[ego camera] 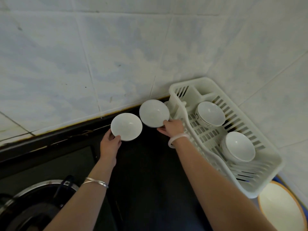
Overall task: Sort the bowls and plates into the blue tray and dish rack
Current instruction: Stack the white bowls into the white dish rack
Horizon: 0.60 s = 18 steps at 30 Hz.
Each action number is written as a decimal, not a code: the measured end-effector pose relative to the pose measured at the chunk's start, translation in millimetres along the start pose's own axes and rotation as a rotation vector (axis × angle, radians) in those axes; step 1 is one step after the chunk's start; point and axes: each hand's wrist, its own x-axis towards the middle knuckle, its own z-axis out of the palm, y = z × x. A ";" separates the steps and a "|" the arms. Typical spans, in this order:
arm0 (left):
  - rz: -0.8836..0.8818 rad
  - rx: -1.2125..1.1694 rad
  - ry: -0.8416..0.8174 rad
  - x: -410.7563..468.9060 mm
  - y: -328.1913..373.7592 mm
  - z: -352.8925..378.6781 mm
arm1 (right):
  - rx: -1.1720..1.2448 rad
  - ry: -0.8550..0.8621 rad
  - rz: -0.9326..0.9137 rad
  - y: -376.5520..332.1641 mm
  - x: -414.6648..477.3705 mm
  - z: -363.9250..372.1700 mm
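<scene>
- Gas burner sits at the lower left on the dark counter.
- Left hand pinches the rim of 1 white bowl.
- Right hand grips a second bowl, just beside the dish rack.
- Rack holds 2 bowls; an orange-rimmed plate lies at the lower right.

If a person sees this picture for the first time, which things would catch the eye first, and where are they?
Probably the two white bowls at the centre, one in the left hand and one in the right hand, above the dark counter. Next, the white dish rack on the right, by the tiled wall, with two more bowls in it.
</scene>
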 end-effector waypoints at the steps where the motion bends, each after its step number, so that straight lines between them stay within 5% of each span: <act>1: -0.002 -0.008 -0.006 -0.5 0.5 -0.3 | -0.006 -0.032 -0.021 -3.4 -5.0 1.7; 6: -0.022 -0.110 0.025 -4.0 5.3 0.0 | -0.140 -0.142 -0.069 -10.3 -25.6 23.2; 18: -0.062 -0.186 0.050 -3.0 12.1 -3.4 | -0.458 -0.073 -0.143 -5.8 -36.3 56.2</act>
